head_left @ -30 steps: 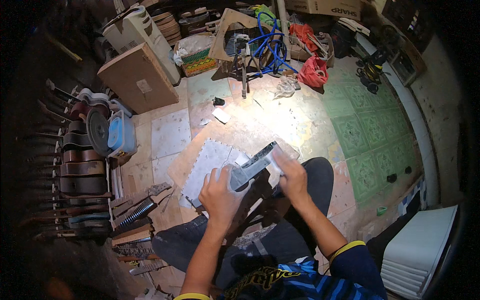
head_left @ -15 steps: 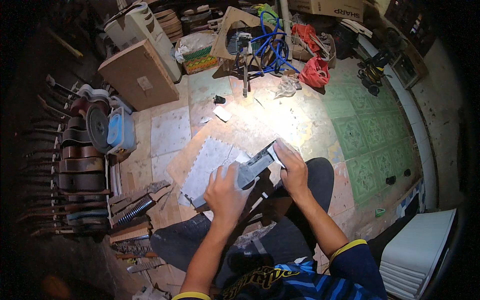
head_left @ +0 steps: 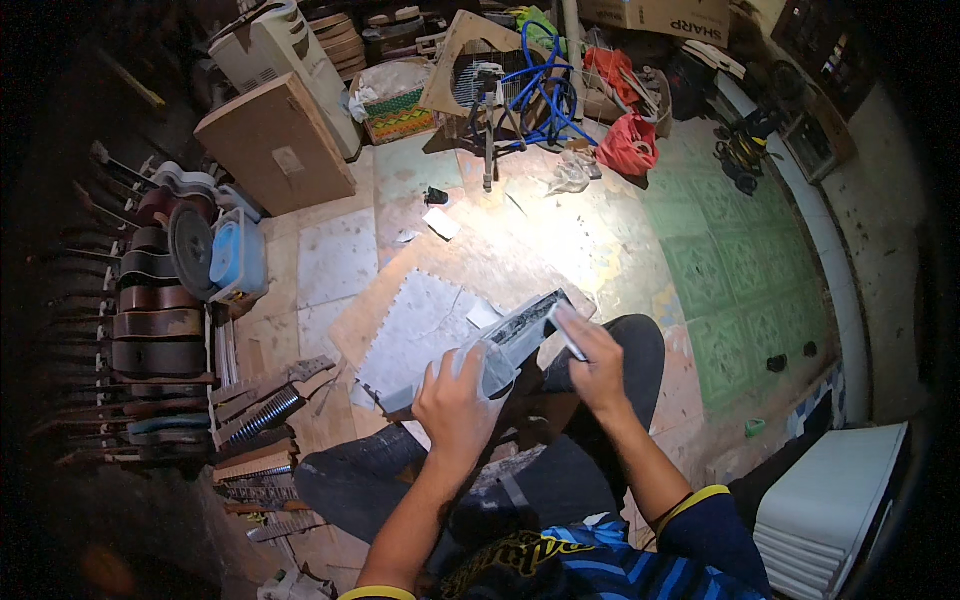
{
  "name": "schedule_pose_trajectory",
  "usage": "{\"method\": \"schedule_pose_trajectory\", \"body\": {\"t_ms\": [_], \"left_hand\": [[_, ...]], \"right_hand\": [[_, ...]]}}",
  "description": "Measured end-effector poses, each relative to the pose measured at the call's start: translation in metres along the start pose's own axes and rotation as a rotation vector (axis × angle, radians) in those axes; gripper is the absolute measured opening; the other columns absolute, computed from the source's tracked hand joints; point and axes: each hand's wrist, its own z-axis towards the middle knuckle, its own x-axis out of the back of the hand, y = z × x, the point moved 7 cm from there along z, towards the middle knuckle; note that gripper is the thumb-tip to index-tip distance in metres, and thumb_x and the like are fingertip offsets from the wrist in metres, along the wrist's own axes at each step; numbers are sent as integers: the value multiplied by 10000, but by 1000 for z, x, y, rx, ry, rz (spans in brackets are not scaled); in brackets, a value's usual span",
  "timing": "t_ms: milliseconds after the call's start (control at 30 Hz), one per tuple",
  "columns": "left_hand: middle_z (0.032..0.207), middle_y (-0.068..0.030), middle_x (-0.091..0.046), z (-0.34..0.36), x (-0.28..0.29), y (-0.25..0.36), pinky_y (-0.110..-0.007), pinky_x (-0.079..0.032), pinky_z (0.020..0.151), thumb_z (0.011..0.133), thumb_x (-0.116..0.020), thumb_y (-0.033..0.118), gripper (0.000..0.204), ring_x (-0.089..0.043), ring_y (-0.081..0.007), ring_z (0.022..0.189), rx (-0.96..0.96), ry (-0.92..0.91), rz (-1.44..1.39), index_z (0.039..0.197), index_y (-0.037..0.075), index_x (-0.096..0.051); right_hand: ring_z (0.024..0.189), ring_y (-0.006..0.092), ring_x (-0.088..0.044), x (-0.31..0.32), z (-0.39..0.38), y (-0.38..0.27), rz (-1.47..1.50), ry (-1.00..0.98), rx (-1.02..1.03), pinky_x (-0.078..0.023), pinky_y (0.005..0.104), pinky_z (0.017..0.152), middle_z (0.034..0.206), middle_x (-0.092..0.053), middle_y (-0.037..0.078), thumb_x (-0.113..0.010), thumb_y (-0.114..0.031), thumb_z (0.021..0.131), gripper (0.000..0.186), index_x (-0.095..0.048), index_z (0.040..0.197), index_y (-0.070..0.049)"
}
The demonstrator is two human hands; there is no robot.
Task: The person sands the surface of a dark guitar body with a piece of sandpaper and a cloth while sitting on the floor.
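Observation:
Across my lap lies a long grey, dusty, box-like piece, tilted up toward the far right. My left hand is wrapped round its nearer part, fingers over the top. A dark, streaked patch shows on its upper face near the far end. In my right hand is a small flat block, white with a dark edge, held beside that far end. Whether the block touches the piece, I cannot tell. Under the piece, a white sheet with a jagged edge lies on a brown board.
Guitar bodies stand in a row at the left, beside a clear bin. Saws lie by my left knee. Blue hose and a red bag are at the back. A white plastic chair stands at the right.
My right hand has drawn back slightly from the far end, and the block has turned in it. The grey piece has rolled a little, showing more of its dark patch.

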Motion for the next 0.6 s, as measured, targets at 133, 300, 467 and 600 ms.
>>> {"method": "schedule_pose_trajectory", "body": {"t_ms": [133,300,467,600], "left_hand": [[972,-121,-692,-4,-3,3,-429,-533,699,612,-913,232,556,-682,-340,870,-28,15,-60,1096,73,-688],[957,-115,-702,-7,0,-5,-418,-540,699,617,-913,225,539,-691,-335,847,-7,46,-60,1089,89,-693],[928,-115,-691,-6,6,-8,-418,-538,680,635,-919,259,517,-687,-335,828,25,51,-75,1071,89,-698],[905,-114,-685,-5,3,-10,-423,-534,663,644,-926,302,512,-686,-328,812,40,34,-45,1052,87,-703]], "right_hand": [[1216,357,-642,-31,-27,-35,179,-81,-20,-502,388,1031,1397,-608,205,-544,90,753,593,-647,1326,-22],[1285,408,-581,-32,-11,-24,30,-125,-17,-428,420,1105,1431,-550,285,-477,142,756,646,-610,1369,-16],[1244,475,-558,-35,-28,-33,-1,-48,-1,-421,437,1097,1518,-416,336,-484,158,738,678,-622,1371,-41],[1269,464,-483,-36,-23,-35,-38,8,-92,-395,425,1099,1357,-441,286,-522,161,761,674,-645,1370,-101]]}}
